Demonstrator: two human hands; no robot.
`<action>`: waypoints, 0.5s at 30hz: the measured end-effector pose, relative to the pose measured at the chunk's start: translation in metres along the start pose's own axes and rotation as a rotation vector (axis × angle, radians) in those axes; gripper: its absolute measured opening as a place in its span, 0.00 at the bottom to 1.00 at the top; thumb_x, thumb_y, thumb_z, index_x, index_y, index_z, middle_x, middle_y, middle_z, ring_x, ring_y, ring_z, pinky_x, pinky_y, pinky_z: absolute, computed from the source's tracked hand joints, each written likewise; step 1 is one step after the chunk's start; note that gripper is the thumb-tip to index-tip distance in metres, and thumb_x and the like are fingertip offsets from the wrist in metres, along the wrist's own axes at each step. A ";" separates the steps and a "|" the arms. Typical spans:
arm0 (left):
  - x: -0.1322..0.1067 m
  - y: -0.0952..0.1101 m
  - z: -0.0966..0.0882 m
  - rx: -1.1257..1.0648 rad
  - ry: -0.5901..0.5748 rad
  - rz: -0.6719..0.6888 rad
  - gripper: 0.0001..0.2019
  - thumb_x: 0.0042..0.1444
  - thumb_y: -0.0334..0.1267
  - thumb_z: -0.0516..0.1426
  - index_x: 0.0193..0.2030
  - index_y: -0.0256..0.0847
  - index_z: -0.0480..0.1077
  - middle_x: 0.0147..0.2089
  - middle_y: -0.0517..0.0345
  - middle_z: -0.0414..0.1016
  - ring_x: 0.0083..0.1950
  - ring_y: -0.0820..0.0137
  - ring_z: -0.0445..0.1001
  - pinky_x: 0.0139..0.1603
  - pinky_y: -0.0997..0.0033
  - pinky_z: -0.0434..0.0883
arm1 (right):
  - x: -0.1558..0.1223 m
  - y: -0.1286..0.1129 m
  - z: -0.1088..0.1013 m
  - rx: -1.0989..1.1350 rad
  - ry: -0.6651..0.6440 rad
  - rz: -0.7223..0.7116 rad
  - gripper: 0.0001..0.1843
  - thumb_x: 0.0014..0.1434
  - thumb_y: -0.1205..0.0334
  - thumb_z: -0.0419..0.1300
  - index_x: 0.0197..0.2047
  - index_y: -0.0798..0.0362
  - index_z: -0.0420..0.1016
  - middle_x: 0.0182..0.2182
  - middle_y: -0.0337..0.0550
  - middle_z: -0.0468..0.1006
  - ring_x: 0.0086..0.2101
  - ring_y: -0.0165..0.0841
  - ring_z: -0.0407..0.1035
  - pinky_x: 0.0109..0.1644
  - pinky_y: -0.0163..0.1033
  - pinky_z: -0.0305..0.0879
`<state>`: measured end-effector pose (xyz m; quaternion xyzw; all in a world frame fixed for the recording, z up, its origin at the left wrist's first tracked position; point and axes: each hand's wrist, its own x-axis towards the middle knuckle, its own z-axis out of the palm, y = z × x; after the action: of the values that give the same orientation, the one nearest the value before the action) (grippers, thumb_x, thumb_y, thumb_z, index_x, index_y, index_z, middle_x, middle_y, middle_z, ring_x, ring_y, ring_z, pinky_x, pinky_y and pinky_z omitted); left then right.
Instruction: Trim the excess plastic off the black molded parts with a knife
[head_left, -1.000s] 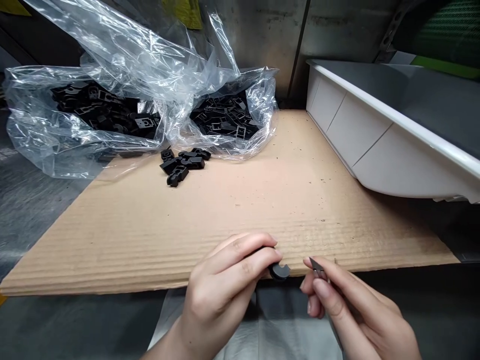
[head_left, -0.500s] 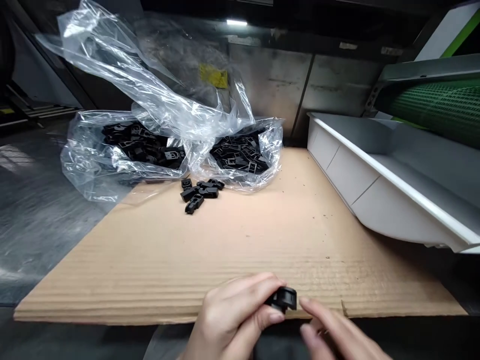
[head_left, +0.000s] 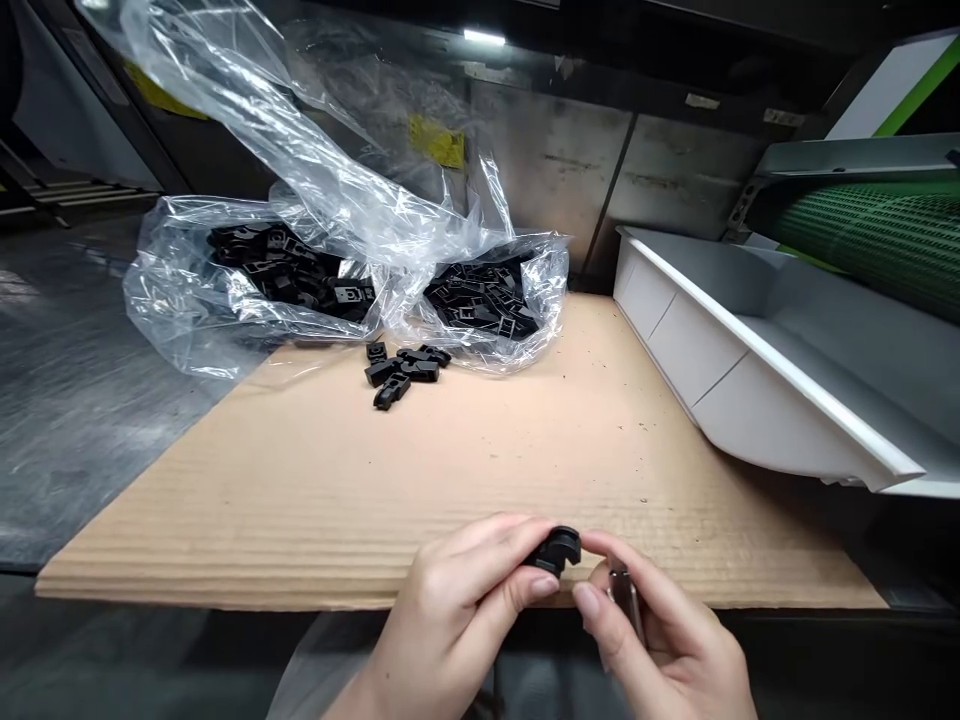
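Cardboard sheet (head_left: 480,450) bears dark specks; a white tray (head_left: 712,365) is at three o'clock. At five o'clock, left hand (head_left: 457,600) keeps its grip clamped on a black part (head_left: 555,550), right hand (head_left: 675,635) on a metal tool (head_left: 624,597).

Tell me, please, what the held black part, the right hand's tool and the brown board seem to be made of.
Black part: probably moulded plastic, softly shiny, with smooth curved edges.
Tool: likely metal, polished, with bright glints, though the right hand hides much of it.
Brown board: corrugated cardboard, matte, with parallel ridges near its front edge.
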<state>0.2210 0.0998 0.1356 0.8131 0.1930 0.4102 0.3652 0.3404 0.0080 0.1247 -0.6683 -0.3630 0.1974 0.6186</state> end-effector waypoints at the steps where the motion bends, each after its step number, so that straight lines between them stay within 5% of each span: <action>1: 0.000 0.000 0.000 -0.001 -0.009 0.005 0.09 0.59 0.31 0.55 0.45 0.42 0.72 0.39 0.57 0.79 0.39 0.70 0.78 0.37 0.82 0.74 | 0.003 -0.001 0.001 -0.004 -0.016 0.014 0.10 0.47 0.59 0.64 0.36 0.44 0.79 0.19 0.34 0.70 0.18 0.23 0.63 0.21 0.25 0.63; 3: 0.000 0.000 0.001 -0.004 -0.017 0.012 0.11 0.58 0.30 0.54 0.46 0.42 0.72 0.40 0.57 0.79 0.40 0.69 0.78 0.37 0.81 0.74 | 0.008 -0.004 0.003 -0.024 -0.052 0.034 0.08 0.49 0.56 0.63 0.34 0.46 0.79 0.18 0.33 0.69 0.16 0.23 0.61 0.19 0.26 0.62; 7: -0.001 -0.001 0.001 -0.002 0.017 0.011 0.13 0.56 0.26 0.55 0.47 0.43 0.72 0.42 0.59 0.78 0.42 0.72 0.77 0.42 0.84 0.72 | 0.014 -0.010 0.000 -0.066 -0.106 -0.065 0.06 0.51 0.59 0.61 0.33 0.48 0.78 0.24 0.36 0.76 0.24 0.27 0.71 0.29 0.28 0.69; 15: -0.001 -0.001 0.004 0.039 0.039 -0.072 0.10 0.56 0.28 0.55 0.44 0.41 0.73 0.41 0.58 0.79 0.42 0.70 0.77 0.39 0.81 0.74 | 0.004 0.000 -0.013 -0.087 -0.037 -0.066 0.11 0.50 0.62 0.62 0.39 0.48 0.77 0.26 0.37 0.77 0.27 0.27 0.73 0.35 0.28 0.70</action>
<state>0.2233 0.0981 0.1325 0.8045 0.2372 0.4089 0.3597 0.3522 0.0023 0.1277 -0.6784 -0.4048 0.1732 0.5882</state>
